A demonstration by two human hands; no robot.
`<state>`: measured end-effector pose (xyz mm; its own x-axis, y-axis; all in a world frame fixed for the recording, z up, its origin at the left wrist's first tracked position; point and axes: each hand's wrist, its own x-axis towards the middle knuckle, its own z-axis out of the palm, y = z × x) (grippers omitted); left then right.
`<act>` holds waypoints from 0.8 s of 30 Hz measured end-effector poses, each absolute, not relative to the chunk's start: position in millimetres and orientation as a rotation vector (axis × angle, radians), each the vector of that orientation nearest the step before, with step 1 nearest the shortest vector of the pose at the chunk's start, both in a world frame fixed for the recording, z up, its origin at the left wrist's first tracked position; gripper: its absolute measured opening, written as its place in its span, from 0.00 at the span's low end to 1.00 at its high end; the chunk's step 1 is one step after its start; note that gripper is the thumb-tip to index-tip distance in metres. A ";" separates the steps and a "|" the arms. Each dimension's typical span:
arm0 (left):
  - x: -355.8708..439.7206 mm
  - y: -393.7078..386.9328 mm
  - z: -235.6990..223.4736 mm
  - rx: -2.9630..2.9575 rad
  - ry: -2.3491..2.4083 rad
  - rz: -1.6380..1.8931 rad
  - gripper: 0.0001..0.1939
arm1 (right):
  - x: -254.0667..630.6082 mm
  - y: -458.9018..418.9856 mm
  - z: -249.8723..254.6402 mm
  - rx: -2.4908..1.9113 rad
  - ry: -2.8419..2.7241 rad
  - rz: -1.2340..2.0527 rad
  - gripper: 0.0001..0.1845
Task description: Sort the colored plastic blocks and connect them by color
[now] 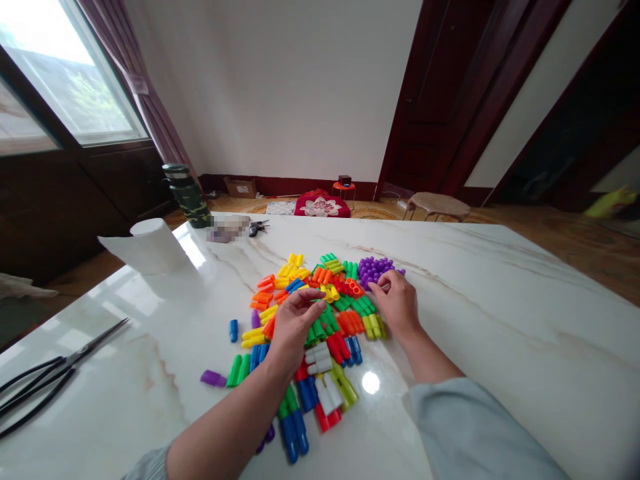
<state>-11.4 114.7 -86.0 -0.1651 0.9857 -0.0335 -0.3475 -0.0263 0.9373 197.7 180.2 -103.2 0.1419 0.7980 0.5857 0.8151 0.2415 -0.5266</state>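
A pile of colourful plastic bullet-shaped building pieces (350, 324) lies on the marble-patterned table, in green, red, orange, yellow, blue and white. My left hand (295, 323) hovers over the middle of the pile, thumb and fingers a little apart with nothing visible between them. At the pile's far right edge sits a cluster of small purple balls (373, 270). My right hand (397, 303) is right beside this cluster, its thumb and fingertips drawn together; what they hold, if anything, is too small to tell. Below my left wrist lie joined blue and green pieces (293, 427).
Large black-handled scissors (75, 357) lie on the table at the left. A white paper roll (155, 247), a camouflage flask (187, 195) and a small black-handled tool (257, 229) stand or lie toward the far left edge. A stool (437, 205) is beyond the table.
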 end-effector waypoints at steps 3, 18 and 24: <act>-11.4 114.9 -86.2 0.874 1.064 1.471 0.19 | 189.8 169.8 -99.4 -1.657 -1.654 -0.023 0.15; -7.4 120.0 -97.0 1.046 1.021 1.484 0.15 | 165.5 145.9 -100.2 -1.739 -1.918 -0.023 0.14; -2.7 119.4 -94.4 1.251 1.049 1.534 0.13 | 158.8 135.5 -107.9 -1.806 -1.733 0.097 0.13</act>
